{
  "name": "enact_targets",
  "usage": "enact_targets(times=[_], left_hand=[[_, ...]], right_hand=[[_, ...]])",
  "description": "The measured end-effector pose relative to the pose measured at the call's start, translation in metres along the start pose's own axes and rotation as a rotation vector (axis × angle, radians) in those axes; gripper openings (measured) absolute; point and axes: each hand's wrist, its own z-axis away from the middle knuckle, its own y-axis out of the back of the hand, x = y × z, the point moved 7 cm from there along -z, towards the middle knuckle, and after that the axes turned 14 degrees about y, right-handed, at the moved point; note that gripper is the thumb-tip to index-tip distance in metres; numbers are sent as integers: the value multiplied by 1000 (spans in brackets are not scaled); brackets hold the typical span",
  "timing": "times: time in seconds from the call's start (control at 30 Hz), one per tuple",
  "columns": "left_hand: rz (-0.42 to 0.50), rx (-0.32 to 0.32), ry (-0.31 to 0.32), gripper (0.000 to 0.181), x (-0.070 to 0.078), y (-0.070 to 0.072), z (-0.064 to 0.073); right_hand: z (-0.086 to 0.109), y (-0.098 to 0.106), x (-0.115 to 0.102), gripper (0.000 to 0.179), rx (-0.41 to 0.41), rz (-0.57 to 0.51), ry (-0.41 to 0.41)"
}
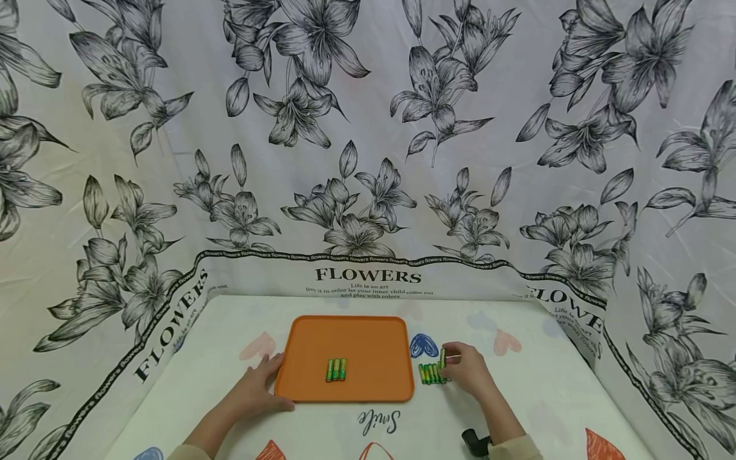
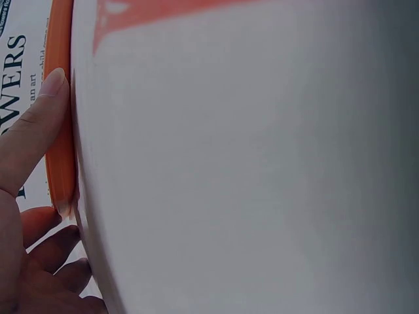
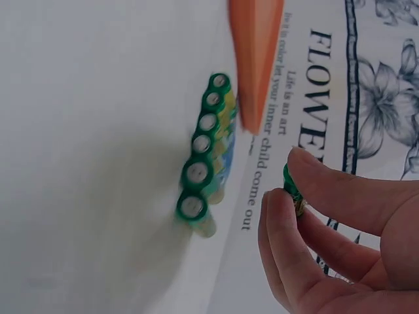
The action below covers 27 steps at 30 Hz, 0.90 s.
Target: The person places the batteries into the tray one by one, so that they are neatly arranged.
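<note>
An orange tray [image 1: 368,338] lies on the table with three green batteries [image 1: 336,370] side by side on it. My left hand [image 1: 259,386] rests spread at the tray's near left corner. In the left wrist view its thumb [image 2: 40,121] lies against the orange rim, and the other fingers bend loosely beside the corner. Just right of the tray, several green batteries [image 1: 431,374] lie in a close row, their silver ends showing in the right wrist view. Above that row my right hand [image 1: 467,369] pinches one green battery [image 3: 292,185] between thumb and fingers, which partly hide it.
A white tablecloth [image 1: 322,434] with printed hearts and the word Smile covers the table. Near the right forearm lies a small black object [image 1: 476,442]. White cloth walls [image 1: 368,147] with black flower prints enclose the back and sides.
</note>
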Motion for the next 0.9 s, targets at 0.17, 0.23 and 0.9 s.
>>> enact_targets(times=[0.17,0.23,0.9], left_hand=[[2,-10,29,127,-3,-2,-1],[1,-11,39,128,-4,-2,-1],[10,-8,23,126,-2,-1,-1]], right_hand=[[-1,-10,-12,58,-18,-24,6],[-2,-14,-16,57,-28,-28,10],[-18,-53,-54,57,-98,-29,113]])
